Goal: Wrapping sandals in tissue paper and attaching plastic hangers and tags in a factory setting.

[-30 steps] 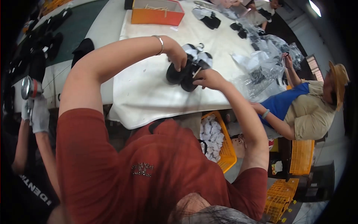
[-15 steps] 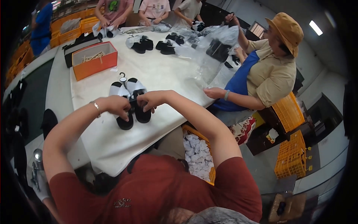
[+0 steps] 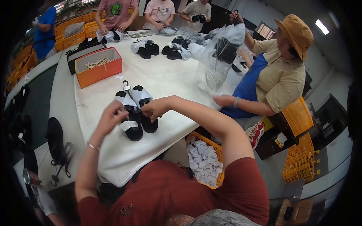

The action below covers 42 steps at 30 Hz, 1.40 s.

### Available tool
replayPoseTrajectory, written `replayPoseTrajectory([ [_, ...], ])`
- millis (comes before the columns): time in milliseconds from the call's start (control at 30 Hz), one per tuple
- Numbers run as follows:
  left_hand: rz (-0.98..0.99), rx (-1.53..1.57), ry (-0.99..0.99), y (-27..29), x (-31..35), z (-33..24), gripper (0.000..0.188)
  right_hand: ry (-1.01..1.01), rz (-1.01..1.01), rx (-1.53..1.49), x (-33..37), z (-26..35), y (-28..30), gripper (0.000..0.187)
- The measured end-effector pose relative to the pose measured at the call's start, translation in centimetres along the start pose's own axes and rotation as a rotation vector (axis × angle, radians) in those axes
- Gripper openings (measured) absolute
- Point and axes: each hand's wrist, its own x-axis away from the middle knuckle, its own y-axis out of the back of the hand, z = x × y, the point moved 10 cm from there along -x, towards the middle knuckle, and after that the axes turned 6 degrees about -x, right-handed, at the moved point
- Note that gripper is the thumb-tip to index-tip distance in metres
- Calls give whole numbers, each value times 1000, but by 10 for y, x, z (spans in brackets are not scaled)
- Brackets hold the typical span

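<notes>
A pair of black shoes lies side by side on the white-covered table, with white paper in the far ends and a hook-topped hanger (image 3: 126, 86) beyond them. My right hand (image 3: 157, 107) reaches down over the right shoe (image 3: 151, 126), thumb and fingertips pinched at its upper edge. Just above the left shoe (image 3: 133, 133) is my left hand (image 3: 114, 115), its fingers loosely bent and apart, holding nothing I can see. A small white label or paper piece (image 3: 130, 125) shows on the left shoe. My fingers partly cover the middle of both shoes.
An orange box (image 3: 98, 72) of thin sticks stands far left on the table (image 3: 177, 81). More wrapped black shoes (image 3: 145, 49) lie beyond. To the right, a co-worker (image 3: 277, 71) lifts a clear plastic bag (image 3: 218, 56). Below the edge stands a yellow basket (image 3: 220, 150) of crumpled white paper.
My left hand has lifted off the left shoe and drawn back to the left, baring the white piece. My right hand stays at the right shoe. The co-worker's plastic bag now hangs more upright.
</notes>
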Motion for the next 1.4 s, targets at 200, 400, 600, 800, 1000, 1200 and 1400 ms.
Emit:
replayPoseTrajectory([
  [200, -125, -404, -162, -50, 57, -34, 22, 54, -530, 425, 14, 4, -1, 17],
  [400, -342, -387, -92, -38, 54, -33, 11, -24, -320, 671, 19, 3, -13, 27],
  [600, -530, -318, -171, -48, 47, -64, 26, -46, -13, 737, -8, 12, -15, 31],
  [800, -357, -761, -7, -75, 44, -36, 44, -51, -142, 379, -47, 43, -1, 36],
  [1000, -328, -700, -95, -59, 70, -23, 46, -100, 129, -143, -46, 47, -33, 25],
  [1200, -361, -610, -26, -48, 68, -9, 54, 340, -210, 746, -33, 105, -15, 15],
  [1400, -426, -278, 100, -13, 68, -18, 27, 720, -683, 44, 67, 89, 93, 12],
])
